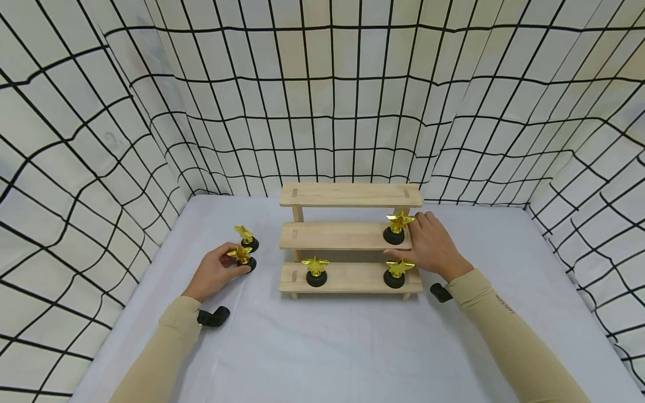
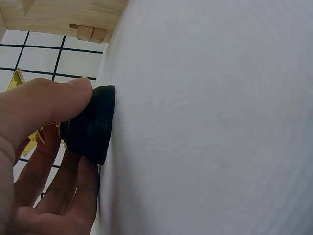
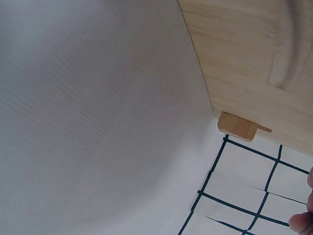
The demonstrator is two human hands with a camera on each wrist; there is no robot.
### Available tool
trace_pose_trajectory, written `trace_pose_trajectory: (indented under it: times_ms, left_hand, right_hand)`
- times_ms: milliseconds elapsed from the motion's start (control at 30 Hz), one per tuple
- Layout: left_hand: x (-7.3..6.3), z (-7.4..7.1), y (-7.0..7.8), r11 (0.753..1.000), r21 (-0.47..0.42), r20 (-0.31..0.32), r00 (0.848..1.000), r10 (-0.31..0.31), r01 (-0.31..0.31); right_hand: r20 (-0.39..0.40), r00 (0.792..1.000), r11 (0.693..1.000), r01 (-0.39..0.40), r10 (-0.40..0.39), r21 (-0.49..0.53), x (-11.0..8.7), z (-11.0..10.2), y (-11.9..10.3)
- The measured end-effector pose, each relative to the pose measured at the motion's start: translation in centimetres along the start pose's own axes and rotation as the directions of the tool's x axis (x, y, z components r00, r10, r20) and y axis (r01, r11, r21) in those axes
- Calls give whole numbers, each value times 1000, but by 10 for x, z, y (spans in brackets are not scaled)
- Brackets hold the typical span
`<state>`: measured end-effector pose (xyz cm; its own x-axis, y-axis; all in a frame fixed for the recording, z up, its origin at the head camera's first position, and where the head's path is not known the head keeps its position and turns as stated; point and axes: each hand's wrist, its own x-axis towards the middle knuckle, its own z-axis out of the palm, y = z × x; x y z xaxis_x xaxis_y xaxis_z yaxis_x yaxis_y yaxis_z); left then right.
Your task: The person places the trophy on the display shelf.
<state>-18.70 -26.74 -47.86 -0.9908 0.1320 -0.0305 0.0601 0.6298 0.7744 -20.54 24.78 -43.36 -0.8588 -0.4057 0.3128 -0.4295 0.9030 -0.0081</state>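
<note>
My left hand (image 1: 215,272) pinches a gold star trophy (image 1: 242,256) with a round black base (image 2: 90,125); in the left wrist view, the thumb lies on the base and it meets the white cloth. Just behind it stands another star trophy (image 1: 247,238). At the right end of a three-step wooden shelf (image 1: 347,238), my right hand (image 1: 432,246) is beside the star trophy on the middle step (image 1: 395,228), thumb stretched along the step's front edge. Its fingers (image 3: 301,221) barely enter the right wrist view. The bottom step carries a left trophy (image 1: 316,272) and a right one (image 1: 396,274).
The shelf's top step (image 1: 350,194) is bare wood. White cloth (image 1: 322,347) covers the table. A black grid net (image 1: 353,117) over pale walls encloses the back and both sides. Black wrist devices (image 1: 214,317) sit by both sleeves.
</note>
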Motion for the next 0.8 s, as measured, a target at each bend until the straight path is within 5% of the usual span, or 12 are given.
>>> trace_pose_trajectory:
  times_ms: [800]
  left_hand:
    - [-9,-14,9,999,29,-14,1000,-17,18]
  right_hand:
    - [-13,1000,1000,3,-3,3,-1,-1,-2]
